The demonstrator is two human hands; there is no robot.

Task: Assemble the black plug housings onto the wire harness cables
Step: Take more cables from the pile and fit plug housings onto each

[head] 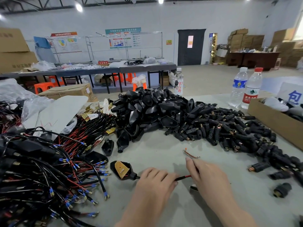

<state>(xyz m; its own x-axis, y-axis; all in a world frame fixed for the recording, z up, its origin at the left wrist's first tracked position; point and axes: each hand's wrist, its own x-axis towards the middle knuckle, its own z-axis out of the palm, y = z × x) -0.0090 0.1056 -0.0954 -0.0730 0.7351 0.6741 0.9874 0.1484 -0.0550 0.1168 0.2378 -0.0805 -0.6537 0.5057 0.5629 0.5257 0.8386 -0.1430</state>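
My left hand (154, 180) is curled over the black cable (181, 178). The open plug housing (131, 175) lies just to its left, brown circuit board (122, 171) facing up. My right hand (207, 176) closes its fingers round the cable's red-and-black end, forefinger stretched forward toward the wire scraps (191, 155).

Risks, as I judge them:
- A pull between the hands could drag the cable out of the housing neck or tip the board from its seat.
- A leftward sweep could snag the harness tangle (49, 174) beside my left hand.

Both palms hide their grip points, so I cannot see how the leads sit. A small metal piece (193, 188) under my right hand is mostly covered. The board's solder joints are too small to read.
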